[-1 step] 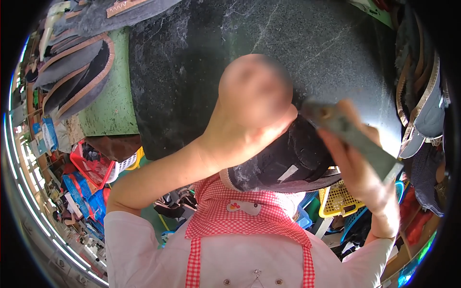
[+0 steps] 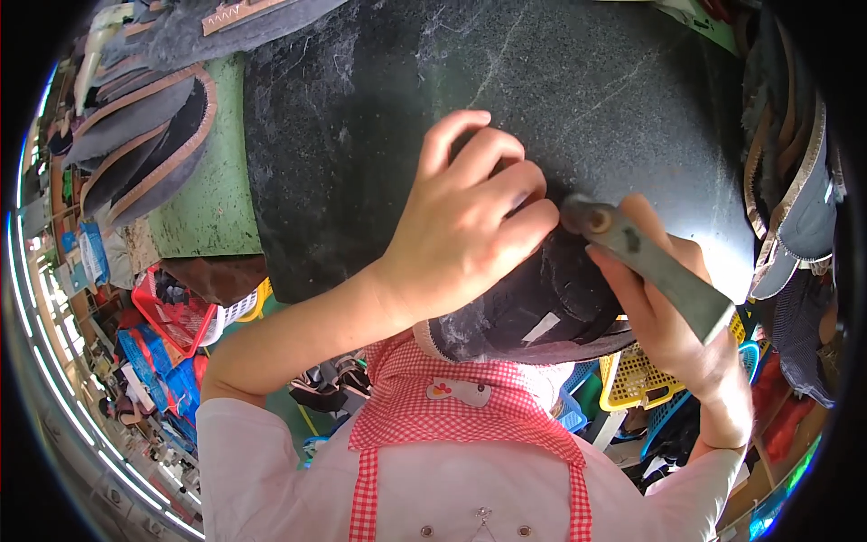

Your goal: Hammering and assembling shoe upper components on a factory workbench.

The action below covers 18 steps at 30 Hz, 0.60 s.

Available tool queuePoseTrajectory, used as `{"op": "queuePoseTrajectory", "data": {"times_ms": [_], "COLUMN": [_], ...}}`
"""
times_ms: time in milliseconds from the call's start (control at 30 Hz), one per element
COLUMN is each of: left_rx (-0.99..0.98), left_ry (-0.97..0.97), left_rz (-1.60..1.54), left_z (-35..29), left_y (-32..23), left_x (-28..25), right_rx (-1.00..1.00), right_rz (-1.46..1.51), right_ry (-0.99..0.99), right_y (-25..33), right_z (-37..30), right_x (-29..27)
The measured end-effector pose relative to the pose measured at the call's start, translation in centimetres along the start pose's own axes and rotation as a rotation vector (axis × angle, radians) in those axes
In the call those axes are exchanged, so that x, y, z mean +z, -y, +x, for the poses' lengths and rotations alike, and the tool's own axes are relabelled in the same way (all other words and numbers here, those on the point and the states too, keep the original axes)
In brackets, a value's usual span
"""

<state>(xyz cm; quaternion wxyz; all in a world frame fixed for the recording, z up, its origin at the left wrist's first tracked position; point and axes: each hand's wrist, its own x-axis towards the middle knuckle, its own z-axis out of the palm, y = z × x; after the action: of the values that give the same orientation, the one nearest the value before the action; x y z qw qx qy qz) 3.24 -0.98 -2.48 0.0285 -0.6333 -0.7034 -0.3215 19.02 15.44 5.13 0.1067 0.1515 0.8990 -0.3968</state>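
My left hand (image 2: 470, 212) presses down with curled fingers at the upper edge of a black shoe upper (image 2: 573, 285), which has a small white tag and a stitched pale rim. The fingertips and whatever lies under them are mostly hidden. Closed around a hammer (image 2: 664, 275) is my right hand (image 2: 664, 316). The hammer's metal head has a rounded face beside my left thumb and a long flared end toward the lower right. Its handle is hidden in the hand. Both hands work over a dark, scuffed work surface (image 2: 361, 163).
Grey shoe uppers with brown trim (image 2: 149, 149) lie at the left on a green tabletop (image 2: 208, 172). More uppers (image 2: 790, 199) hang or lie at the right edge. Below stand a red basket (image 2: 176, 312) and a yellow basket (image 2: 637, 375).
The hammer head has shifted slightly left, its face nearer to my left thumb. My left hand stays in about the same place on the shoe upper.
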Motion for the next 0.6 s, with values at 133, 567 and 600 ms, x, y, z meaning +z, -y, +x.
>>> {"op": "queuePoseTrajectory", "data": {"times_ms": [133, 567, 600], "left_rx": [0.007, -0.319, -0.315], "left_ry": [-0.003, -0.076, -0.082], "left_rz": [0.056, -0.091, -0.064], "left_z": [0.0, -1.3, -1.3], "left_y": [-0.1, -1.4, -1.4], "left_x": [-0.3, 0.2, 0.4], "right_rx": [-0.133, 0.028, -0.002], "right_rz": [0.06, 0.119, 0.127], "right_ry": [-0.222, -0.037, -0.051], "right_y": [0.8, 0.2, 0.0], "right_z": [0.0, -0.4, -0.4], "right_x": [-0.3, 0.4, 0.4]}}
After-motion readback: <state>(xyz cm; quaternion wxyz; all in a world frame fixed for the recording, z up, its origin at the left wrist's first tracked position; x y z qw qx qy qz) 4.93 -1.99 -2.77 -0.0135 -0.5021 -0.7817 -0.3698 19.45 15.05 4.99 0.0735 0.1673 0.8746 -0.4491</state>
